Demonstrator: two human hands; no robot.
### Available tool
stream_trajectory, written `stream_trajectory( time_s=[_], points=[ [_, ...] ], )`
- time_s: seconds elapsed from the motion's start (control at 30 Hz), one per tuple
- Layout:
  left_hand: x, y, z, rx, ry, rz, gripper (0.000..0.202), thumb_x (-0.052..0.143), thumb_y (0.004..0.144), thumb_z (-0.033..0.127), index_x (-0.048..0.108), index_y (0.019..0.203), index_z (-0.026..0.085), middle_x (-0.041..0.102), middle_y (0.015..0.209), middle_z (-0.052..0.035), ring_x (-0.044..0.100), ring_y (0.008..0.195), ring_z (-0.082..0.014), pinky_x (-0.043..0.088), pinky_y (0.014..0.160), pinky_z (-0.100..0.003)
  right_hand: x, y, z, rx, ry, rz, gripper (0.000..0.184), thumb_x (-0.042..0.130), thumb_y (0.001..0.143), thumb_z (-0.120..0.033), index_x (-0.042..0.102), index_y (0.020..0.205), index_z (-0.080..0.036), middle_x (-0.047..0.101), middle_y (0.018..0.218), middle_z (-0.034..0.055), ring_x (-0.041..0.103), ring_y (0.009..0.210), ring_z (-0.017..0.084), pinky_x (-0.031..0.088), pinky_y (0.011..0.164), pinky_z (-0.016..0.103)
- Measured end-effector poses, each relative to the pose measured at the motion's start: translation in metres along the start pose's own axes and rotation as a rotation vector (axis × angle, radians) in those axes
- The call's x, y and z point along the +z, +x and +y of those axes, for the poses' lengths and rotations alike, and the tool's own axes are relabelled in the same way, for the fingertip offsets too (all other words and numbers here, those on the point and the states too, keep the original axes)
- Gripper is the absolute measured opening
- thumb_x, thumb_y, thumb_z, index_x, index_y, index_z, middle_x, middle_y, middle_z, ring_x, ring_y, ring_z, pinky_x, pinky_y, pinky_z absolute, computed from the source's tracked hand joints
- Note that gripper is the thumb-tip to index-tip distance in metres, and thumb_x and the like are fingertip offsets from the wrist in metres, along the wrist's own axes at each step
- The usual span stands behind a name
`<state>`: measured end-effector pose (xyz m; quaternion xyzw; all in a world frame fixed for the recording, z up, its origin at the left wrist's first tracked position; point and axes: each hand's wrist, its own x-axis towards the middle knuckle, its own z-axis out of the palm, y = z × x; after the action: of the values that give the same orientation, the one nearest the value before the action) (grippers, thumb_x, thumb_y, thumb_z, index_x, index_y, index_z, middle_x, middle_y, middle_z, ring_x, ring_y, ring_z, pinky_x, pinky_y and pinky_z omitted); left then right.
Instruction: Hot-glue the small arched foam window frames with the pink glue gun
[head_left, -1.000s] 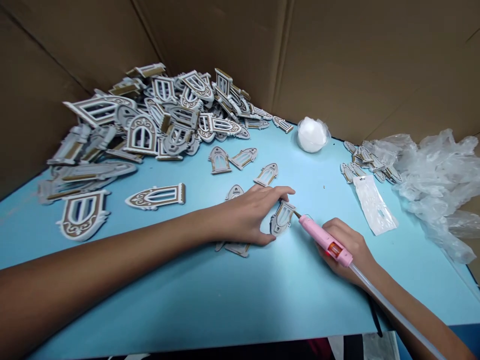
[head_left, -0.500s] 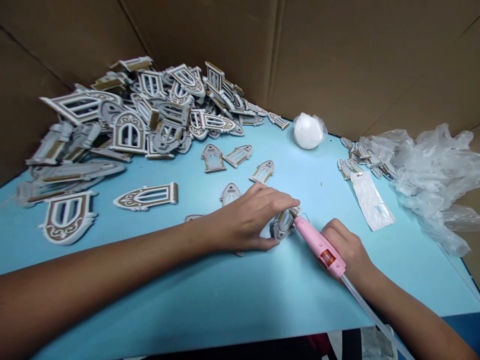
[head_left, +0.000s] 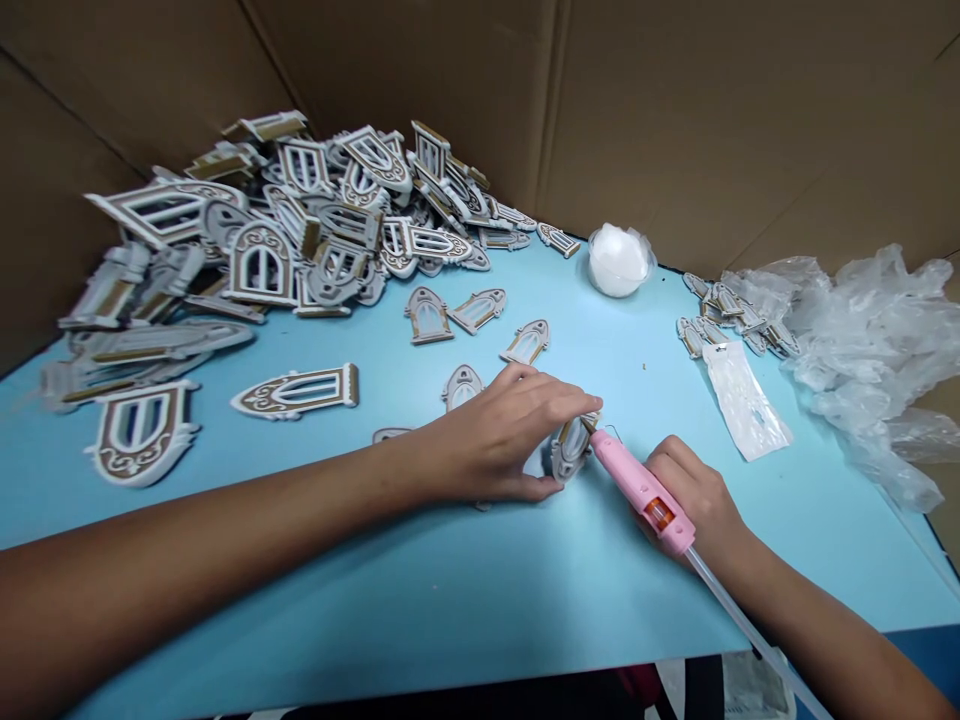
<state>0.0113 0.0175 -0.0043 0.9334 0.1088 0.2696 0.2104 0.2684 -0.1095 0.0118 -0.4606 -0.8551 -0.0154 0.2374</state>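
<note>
Between the thumb and fingers of my left hand (head_left: 510,435) a small arched window frame (head_left: 570,452) is held up on its edge, its grey side tilted toward the right. My right hand (head_left: 694,495) is wrapped round a pink hot glue gun (head_left: 637,480) with a clear glue stick (head_left: 739,610) trailing from its back end. The gun's nozzle meets the upper edge of the frame, near my left fingertips. Several like frames lie around my left hand, among them a grey-backed one (head_left: 462,385) partly behind it and another (head_left: 526,343) just beyond.
A big heap of white and brown window frames (head_left: 262,262) fills the back left against cardboard walls (head_left: 712,120). At the back stands a clear bowl (head_left: 619,268) of white fluffy material. On the right lie small frames (head_left: 735,310), a white packet (head_left: 744,400) and crumpled plastic bags (head_left: 870,350).
The view has shifted very slightly. Both hands, the window frame and the glue gun stay in nearly the same place.
</note>
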Motion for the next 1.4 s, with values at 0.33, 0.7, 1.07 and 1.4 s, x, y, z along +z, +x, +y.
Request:
stream_trajectory(
  time_s=[0.33, 0.7, 1.07, 1.4],
  points=[
    [-0.001, 0.000, -0.001, -0.001, 0.033, 0.012, 0.066, 0.072, 0.089, 0.028, 0.036, 0.144, 0.022, 0.068, 0.131, -0.0131, 0.064, 0.121, -0.0270, 0.037, 0.107, -0.043, -0.001, -0.001, -0.001, 0.032, 0.004, -0.012, 0.024, 0.049, 0.089, -0.002, 0.044, 0.080, -0.023, 0.044, 0.071, -0.0008, 0.045, 0.063, 0.014, 0.033, 0.049, 0.026],
    [0.000, 0.001, 0.000, 0.014, 0.048, 0.039, 0.066, 0.074, 0.088, 0.026, 0.038, 0.143, 0.022, 0.069, 0.129, -0.0112, 0.065, 0.119, -0.0260, 0.036, 0.105, -0.041, 0.001, -0.002, 0.001, 0.018, -0.027, -0.006, 0.025, 0.050, 0.088, -0.001, 0.040, 0.082, -0.023, 0.043, 0.072, -0.0010, 0.043, 0.063, 0.013, 0.033, 0.048, 0.024],
    [0.000, 0.002, -0.001, 0.001, 0.071, 0.003, 0.066, 0.076, 0.086, 0.024, 0.040, 0.142, 0.021, 0.067, 0.130, -0.0112, 0.063, 0.120, -0.0274, 0.034, 0.105, -0.041, -0.006, 0.006, -0.007, 0.090, 0.034, -0.110, 0.014, 0.046, 0.094, -0.008, 0.054, 0.099, -0.019, 0.063, 0.097, 0.0088, 0.065, 0.074, 0.015, 0.054, 0.055, 0.025],
    [0.001, 0.005, 0.002, -0.182, 0.147, -0.192, 0.075, 0.077, 0.080, 0.047, 0.052, 0.144, 0.018, 0.065, 0.131, -0.0148, 0.056, 0.125, -0.0378, 0.035, 0.107, -0.050, -0.006, -0.002, 0.018, 0.303, -0.113, 0.047, 0.014, 0.053, 0.090, -0.009, 0.055, 0.095, -0.022, 0.063, 0.102, 0.0098, 0.065, 0.080, 0.020, 0.047, 0.051, 0.027]
  ],
)
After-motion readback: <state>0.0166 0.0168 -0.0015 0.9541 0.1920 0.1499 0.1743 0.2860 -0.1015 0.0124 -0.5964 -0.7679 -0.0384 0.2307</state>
